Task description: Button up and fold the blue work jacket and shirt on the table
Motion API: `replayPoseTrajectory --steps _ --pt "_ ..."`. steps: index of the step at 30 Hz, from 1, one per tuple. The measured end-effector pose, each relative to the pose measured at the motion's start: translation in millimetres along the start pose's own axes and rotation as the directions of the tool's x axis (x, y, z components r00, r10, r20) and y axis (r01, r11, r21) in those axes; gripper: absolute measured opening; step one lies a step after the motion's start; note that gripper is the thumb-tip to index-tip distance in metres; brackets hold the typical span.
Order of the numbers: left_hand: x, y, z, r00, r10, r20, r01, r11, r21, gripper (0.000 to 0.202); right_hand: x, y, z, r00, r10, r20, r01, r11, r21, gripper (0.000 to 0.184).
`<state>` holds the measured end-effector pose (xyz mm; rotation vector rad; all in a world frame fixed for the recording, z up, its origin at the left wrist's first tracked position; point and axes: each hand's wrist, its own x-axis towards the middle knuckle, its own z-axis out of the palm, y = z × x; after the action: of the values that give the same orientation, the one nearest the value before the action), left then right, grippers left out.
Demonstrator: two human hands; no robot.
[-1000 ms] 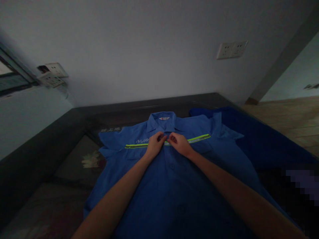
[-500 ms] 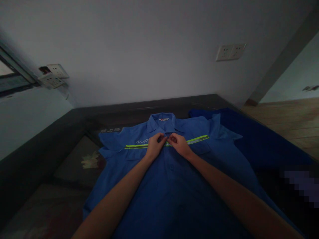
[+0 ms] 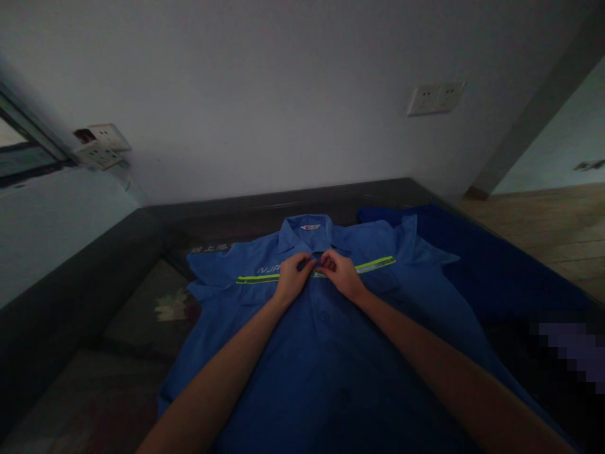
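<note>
Short-sleeved blue cloth work shirt (image 3: pixel 288 359), one, laid front up and collar away from the wearer on a broad dark surface with a raised grey rim (image 3: pixel 113 238); pointed collar (image 3: pixel 289 239) spread, white label (image 3: pixel 311 227) showing inside the neck; yellow-green and grey chest band (image 3: pixel 375 265) running across, its middle partly covered by the hands.

Left hand (image 3: pixel 292 277), bare, thumb and fingertips pinched on the shirt's front edge just below the collar, beside pale lettering (image 3: pixel 268 269); right hand (image 3: pixel 341 272), bare, likewise pinched on the front just beside it; the hands near each other, fingertips almost meeting; whether a button lies between them, cannot tell.

Deeper blue cloth (image 3: pixel 501 271), one, spread beyond the right sleeve; white double wall socket (image 3: pixel 435 98), on the pale wall (image 3: pixel 265 94) behind.
</note>
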<state>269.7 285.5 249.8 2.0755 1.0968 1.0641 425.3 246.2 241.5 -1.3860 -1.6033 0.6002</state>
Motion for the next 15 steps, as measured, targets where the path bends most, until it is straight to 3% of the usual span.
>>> replayPoseTrajectory --steps 3,5,10,15 --pt "-0.2 -0.1 -0.7 0.999 0.049 0.006 -0.049 0.998 0.032 0.013 -1.8 -2.8 -1.3 0.999 -0.018 -0.041 0.016 0.999 -0.037 0.033" --pt "-0.1 -0.9 -1.1 0.995 0.095 0.02 -0.096 0.994 0.051 0.011 -2.3 -2.3 -1.5 0.997 -0.073 -0.012 0.071 0.992 -0.105 0.038" --pt "-0.4 -1.3 -2.0 0.989 0.145 0.043 -0.145 0.989 -0.005 0.01 -0.8 2.7 -0.8 0.993 -0.121 -0.016 0.115 0.967 -0.227 0.015" --pt "0.8 -2.5 -1.0 0.999 -0.042 -0.027 0.036 0.983 -0.178 0.017 1.7 1.5 -2.2 0.999 -0.022 -0.048 0.012 0.979 -0.202 0.002"
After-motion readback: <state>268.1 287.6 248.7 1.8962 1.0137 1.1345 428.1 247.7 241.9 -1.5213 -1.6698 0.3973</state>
